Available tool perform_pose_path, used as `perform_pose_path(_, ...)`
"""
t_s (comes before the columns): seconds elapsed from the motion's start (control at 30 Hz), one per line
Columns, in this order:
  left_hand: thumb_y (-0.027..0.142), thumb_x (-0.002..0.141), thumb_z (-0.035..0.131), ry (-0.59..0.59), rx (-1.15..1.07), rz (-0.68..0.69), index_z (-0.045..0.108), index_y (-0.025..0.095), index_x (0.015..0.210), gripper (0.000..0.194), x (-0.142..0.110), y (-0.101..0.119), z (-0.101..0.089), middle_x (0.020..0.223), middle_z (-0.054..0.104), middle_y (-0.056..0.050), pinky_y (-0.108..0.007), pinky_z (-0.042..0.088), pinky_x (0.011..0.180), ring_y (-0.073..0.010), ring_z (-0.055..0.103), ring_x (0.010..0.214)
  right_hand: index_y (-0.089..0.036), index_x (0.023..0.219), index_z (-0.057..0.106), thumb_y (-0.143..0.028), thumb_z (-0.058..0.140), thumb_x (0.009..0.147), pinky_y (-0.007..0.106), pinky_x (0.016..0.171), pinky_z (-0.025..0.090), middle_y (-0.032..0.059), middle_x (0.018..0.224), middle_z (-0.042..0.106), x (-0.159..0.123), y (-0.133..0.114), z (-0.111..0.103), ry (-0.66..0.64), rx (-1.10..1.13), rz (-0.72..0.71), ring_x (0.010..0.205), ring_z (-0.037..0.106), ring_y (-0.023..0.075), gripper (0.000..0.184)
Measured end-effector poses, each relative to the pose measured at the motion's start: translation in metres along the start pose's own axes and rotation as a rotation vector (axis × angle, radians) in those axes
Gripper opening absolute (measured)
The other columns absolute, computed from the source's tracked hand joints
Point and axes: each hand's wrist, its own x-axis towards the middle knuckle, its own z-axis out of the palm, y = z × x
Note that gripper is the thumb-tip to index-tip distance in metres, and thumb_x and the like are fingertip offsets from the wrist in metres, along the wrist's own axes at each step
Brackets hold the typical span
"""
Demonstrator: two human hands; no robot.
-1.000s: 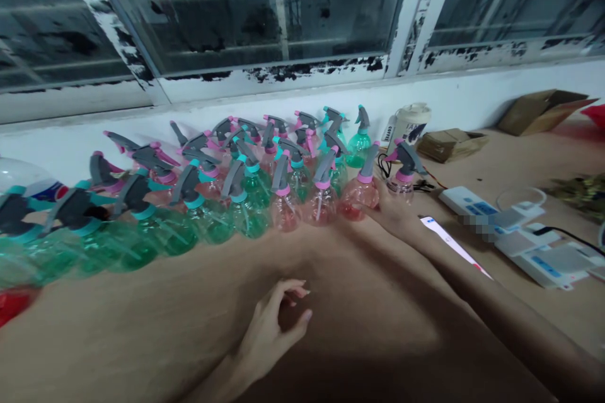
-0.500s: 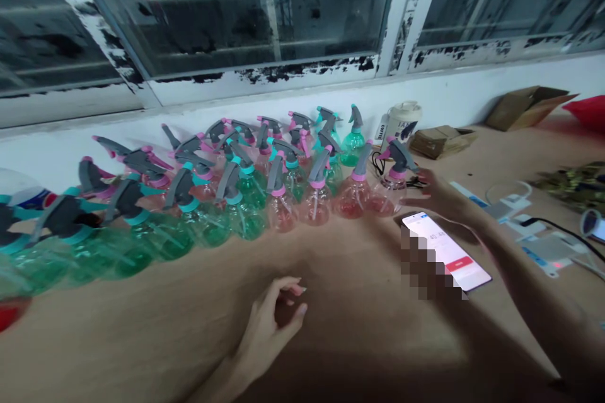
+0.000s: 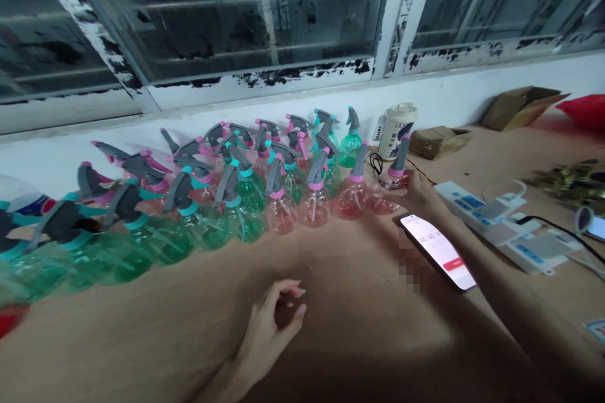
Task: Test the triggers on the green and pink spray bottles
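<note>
My right hand (image 3: pixel 420 194) is wrapped around the right side of a pink spray bottle (image 3: pixel 386 204) with a grey and pink trigger head, at the right end of the front row. The hand covers part of that bottle. To its left stand another pink spray bottle (image 3: pixel 352 200) and a third pink spray bottle (image 3: pixel 314 206). My left hand (image 3: pixel 271 324) hovers over the bare wooden table (image 3: pixel 165 340), fingers loosely curled, thumb apart, nothing in it. Green spray bottles (image 3: pixel 177 239) fill the left part of the front row.
Beside my right forearm lies a lit phone (image 3: pixel 439 252). White power strips (image 3: pixel 491 214) with cables are farther right. A printed cup (image 3: pixel 397 129), folded cardboard (image 3: pixel 439 140) and an open carton (image 3: pixel 520 107) stand along the wall. Small brass-coloured parts (image 3: pixel 574 186) are heaped at the right.
My right hand has come onto the pink spray bottle and closed around it. That bottle's trigger head has turned and now stands more upright. My left hand has hardly moved.
</note>
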Motion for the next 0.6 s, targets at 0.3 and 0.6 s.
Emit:
perform_pose_path(0.3,0.027,0.085,0.052,-0.012,0.024,-0.009,0.052,0.027,0.106,0.021,0.000,0.002,-0.001,0.094,0.064,0.000,-0.030,0.049,0.077,-0.0156,0.062,0.082,-0.014,0.113,0.047,-0.076,0.051,0.067,0.057,0.086,0.038,0.0200,0.110,0.057,-0.010,-0.004,0.004,0.057,-0.038,0.039,0.109,0.050,0.0404,0.077)
perform_pose_path(0.6,0.031,0.085,0.052,-0.025,0.040,-0.036,0.052,0.027,0.106,0.021,0.001,0.001,-0.002,0.095,0.065,0.000,-0.031,0.050,0.078,-0.0161,0.063,0.082,-0.014,0.116,0.050,-0.077,0.035,0.076,0.048,0.081,0.047,0.0206,0.107,0.063,-0.061,0.040,-0.030,0.013,-0.021,0.022,0.099,0.060,0.0355,0.076)
